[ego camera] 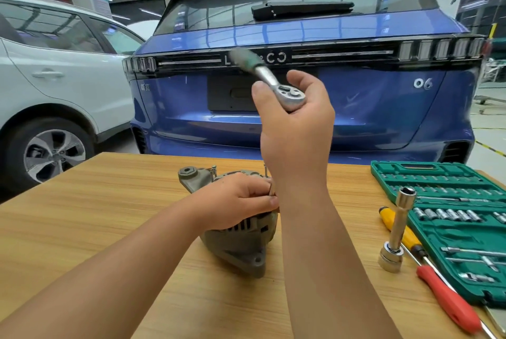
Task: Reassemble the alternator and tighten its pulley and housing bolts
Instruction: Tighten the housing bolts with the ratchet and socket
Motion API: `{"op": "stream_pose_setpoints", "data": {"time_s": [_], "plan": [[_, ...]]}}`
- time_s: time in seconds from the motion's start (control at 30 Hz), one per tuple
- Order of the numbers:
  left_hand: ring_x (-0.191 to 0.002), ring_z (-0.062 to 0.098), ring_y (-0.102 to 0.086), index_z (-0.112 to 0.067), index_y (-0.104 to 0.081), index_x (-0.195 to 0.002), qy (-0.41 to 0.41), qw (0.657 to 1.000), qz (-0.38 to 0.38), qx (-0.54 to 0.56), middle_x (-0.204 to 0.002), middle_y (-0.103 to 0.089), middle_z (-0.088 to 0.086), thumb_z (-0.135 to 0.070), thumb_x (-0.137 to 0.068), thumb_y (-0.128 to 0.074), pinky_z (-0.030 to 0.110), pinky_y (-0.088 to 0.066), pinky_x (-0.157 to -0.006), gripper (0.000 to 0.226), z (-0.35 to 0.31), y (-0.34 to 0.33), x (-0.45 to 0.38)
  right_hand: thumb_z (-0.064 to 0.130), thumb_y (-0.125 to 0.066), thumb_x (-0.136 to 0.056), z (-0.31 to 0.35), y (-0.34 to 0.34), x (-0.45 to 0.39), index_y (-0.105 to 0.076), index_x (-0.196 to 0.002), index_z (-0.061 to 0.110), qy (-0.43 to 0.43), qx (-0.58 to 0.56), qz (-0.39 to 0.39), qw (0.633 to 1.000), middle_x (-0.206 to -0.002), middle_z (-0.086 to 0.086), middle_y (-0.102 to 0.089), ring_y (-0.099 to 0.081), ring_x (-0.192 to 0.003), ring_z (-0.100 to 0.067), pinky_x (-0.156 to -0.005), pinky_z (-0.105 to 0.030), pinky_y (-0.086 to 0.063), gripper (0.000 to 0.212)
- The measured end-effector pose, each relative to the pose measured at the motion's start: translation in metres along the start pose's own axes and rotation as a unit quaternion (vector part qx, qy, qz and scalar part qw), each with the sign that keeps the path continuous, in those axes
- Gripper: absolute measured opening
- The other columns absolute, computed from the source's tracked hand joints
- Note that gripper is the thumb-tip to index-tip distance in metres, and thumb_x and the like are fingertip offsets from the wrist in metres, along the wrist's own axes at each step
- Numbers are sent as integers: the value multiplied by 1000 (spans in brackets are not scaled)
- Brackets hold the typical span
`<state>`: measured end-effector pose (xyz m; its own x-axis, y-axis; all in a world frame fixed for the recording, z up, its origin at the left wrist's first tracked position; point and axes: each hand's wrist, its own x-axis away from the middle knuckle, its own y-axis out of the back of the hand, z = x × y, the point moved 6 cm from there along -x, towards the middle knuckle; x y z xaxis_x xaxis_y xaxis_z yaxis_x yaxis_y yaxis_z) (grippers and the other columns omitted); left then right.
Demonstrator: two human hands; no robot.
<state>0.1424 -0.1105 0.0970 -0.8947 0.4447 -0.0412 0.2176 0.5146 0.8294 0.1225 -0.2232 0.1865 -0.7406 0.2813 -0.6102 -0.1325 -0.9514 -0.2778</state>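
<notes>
A grey alternator (241,242) stands on the wooden table (109,201), with long housing bolts sticking up from its top. My left hand (238,199) lies over the top of the alternator, fingers curled around the housing near a bolt. High above it, my right hand (295,125) grips the silver head of a ratchet wrench (284,93). The wrench's green handle points up and to the left and is blurred. Whatever hangs under the ratchet head is hidden behind my right palm and wrist.
A green socket set case (449,218) lies open at the right. In front of it are a long socket on an extension (397,232), a yellow-handled screwdriver (405,232) and a red-handled one (449,300). A blue car (356,108) and a white car (54,86) stand beyond the table.
</notes>
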Motion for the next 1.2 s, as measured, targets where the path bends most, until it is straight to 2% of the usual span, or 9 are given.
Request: {"op": "stream_pose_setpoints", "data": {"time_s": [0.13,0.37,0.57,0.7,0.8,0.87,0.97,1.07,1.2], "plan": [[-96,-13,-63,-43,-72,-112,-9,1000,6,17,-100,-70,-34,-39,-106,-53,15,-46,-84,20,3,-1,-2,34,-63,-99,-5,-2,-2,-54,-128,16,-123,-135,57,981,-86,6,-76,-60,-70,-4,-70,-26,-48,35],[-87,-18,-62,-46,-68,-102,-11,1000,6,29,-87,-68,-38,-37,-107,-54,1,-41,-71,17,4,-1,-2,25,-76,-85,-8,-14,2,-65,-104,10,-187,-286,136,930,-85,2,-69,-62,-71,-7,-69,-20,-53,27],[-90,-15,-63,-46,-71,-104,8,999,-8,31,-98,-71,-33,-44,-107,-48,18,-45,-79,24,3,0,-1,15,-64,-99,-3,-12,0,-59,-101,29,-18,-104,99,989,-86,5,-67,-66,-79,-18,-69,-22,-51,15],[-89,-2,-66,-54,-69,-90,8,999,-31,31,-94,-70,-29,-47,-105,-50,33,-55,-80,25,3,3,0,7,-50,-100,-2,-24,9,-58,-115,44,49,-16,182,982,-98,15,-62,-58,-83,1,-75,-18,-48,40],[-90,-18,-58,-75,-60,-81,-9,999,-40,27,-90,-62,-46,-45,-104,-51,14,-47,-69,39,-2,4,3,20,-38,-91,-6,-28,12,-60,-114,44,14,-75,197,978,-95,31,-65,-56,-86,4,-78,-13,-47,39],[-89,-14,-61,-60,-67,-84,-4,999,-34,32,-92,-66,-39,-45,-104,-50,14,-47,-72,30,0,3,0,30,-36,-94,-8,-27,9,-63,-110,46,-13,-101,191,976,-90,31,-66,-56,-83,3,-74,-14,-48,35],[-86,-14,-63,-47,-68,-95,5,999,-17,49,-91,-70,-35,-45,-106,-50,19,-45,-76,21,2,1,-2,46,-45,-95,-12,-21,4,-64,-116,41,-39,-118,167,978,-89,18,-67,-59,-78,0,-69,-18,-49,28],[-88,-14,-64,-44,-69,-102,-3,999,-10,47,-93,-71,-34,-41,-107,-51,20,-46,-79,19,0,0,-2,46,-63,-93,-15,-13,0,-50,-141,22,-57,-100,118,986,-99,2,-64,-59,-75,-4,-67,-19,-49,55],[-87,0,-65,-60,-69,-86,-16,999,-15,28,-91,-71,-25,-39,-105,-53,36,-55,-86,33,-3,1,0,37,-78,-88,-11,-8,2,-48,-140,12,-13,-13,28,999,-91,7,-65,-63,-75,-1,-67,-17,-50,65]]}}
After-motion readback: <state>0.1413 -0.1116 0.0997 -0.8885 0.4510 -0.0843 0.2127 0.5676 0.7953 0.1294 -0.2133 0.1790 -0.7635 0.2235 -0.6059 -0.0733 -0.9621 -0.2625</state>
